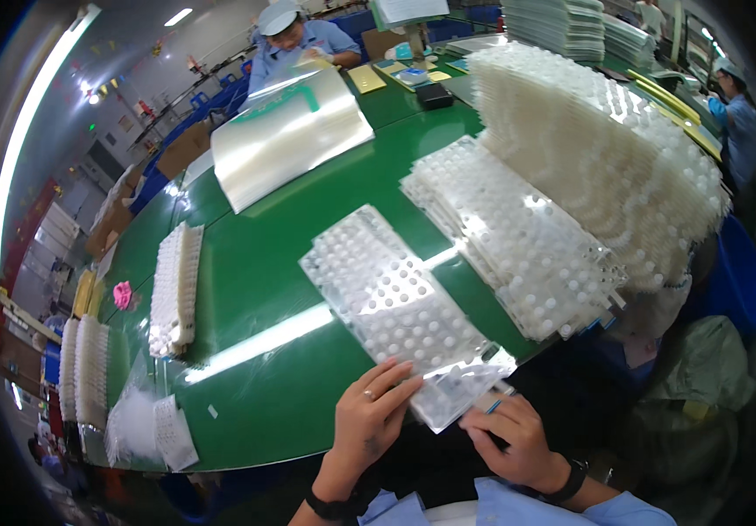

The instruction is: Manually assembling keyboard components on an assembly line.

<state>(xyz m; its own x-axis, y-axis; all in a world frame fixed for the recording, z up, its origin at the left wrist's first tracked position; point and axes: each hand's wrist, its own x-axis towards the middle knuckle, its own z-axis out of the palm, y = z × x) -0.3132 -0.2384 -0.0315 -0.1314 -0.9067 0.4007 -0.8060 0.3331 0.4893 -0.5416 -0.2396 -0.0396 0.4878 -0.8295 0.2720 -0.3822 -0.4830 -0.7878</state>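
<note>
A translucent plastic sheet [393,294] with rows of white round dots lies slantwise on the green table, its shiny near end reaching past the table's edge. My left hand [372,410] is at the sheet's near left edge, fingers together and closed on that edge, the thumb mostly hidden. At the near right corner my right hand [513,437] pinches a narrow strip with a blue tip. To the right lies a low stack of similar dotted sheets [518,232], and beyond it stands a much taller stack [597,167].
A pile of glossy clear film [290,140] lies at the far side, before a seated person in blue. Bundles of dotted sheets [175,289] stand on the left near a pink object [122,294]. A black box [435,95] sits far back; a blue bin [735,276] is at right.
</note>
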